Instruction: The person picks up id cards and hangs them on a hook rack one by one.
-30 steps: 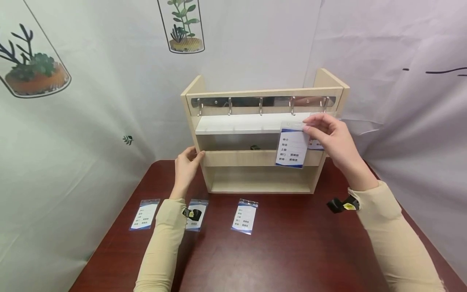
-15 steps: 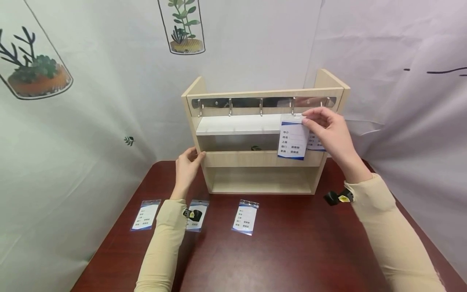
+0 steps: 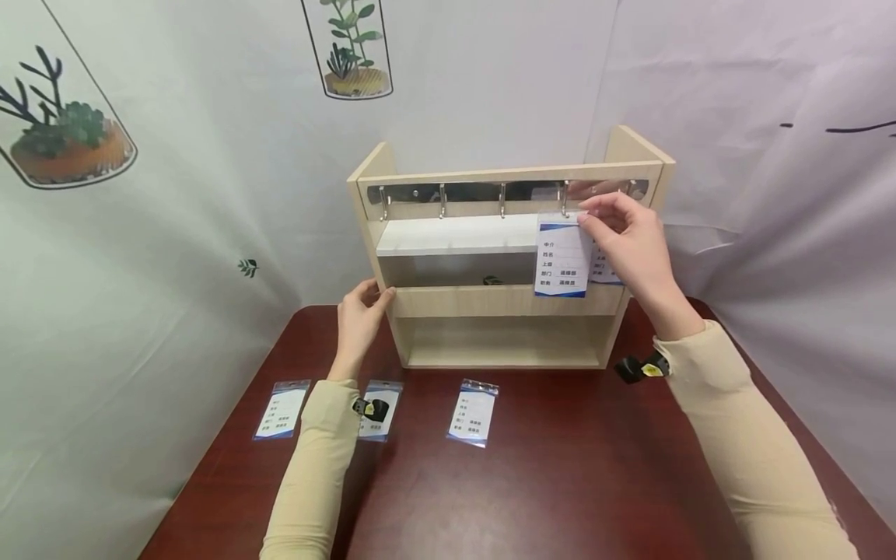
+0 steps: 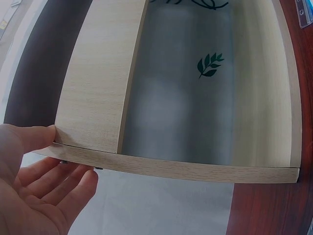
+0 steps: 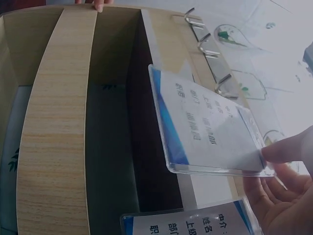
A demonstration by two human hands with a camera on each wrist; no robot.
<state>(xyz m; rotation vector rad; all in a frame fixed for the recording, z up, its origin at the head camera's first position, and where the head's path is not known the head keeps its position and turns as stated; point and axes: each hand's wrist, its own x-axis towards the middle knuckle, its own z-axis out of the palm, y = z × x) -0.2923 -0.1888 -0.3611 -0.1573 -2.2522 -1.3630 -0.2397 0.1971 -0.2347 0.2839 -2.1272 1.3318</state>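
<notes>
My right hand (image 3: 633, 245) pinches a clear-sleeved name badge (image 3: 561, 260) by its top right corner. The badge hangs upright just below the fourth hook (image 3: 564, 199) from the left; whether its slot touches the hook I cannot tell. Behind my right hand, a second badge (image 5: 190, 224) hangs at the rightmost hook (image 3: 633, 187), partly hidden. My left hand (image 3: 358, 323) grips the left side panel of the wooden shelf (image 3: 465, 302). In the left wrist view, the thumb lies at the front edge and the fingers (image 4: 80, 188) are on the outer side.
Three more badges lie on the dark red table: a left one (image 3: 281, 411), a middle one (image 3: 383, 400) partly behind the left wrist camera, and a right one (image 3: 474, 414). A metal hook strip (image 3: 476, 191) spans the shelf top. A printed white cloth (image 3: 210, 194) hangs behind.
My right hand has raised the pinched badge from in front of the lower board up to the hook. The left hand stays on the shelf's side.
</notes>
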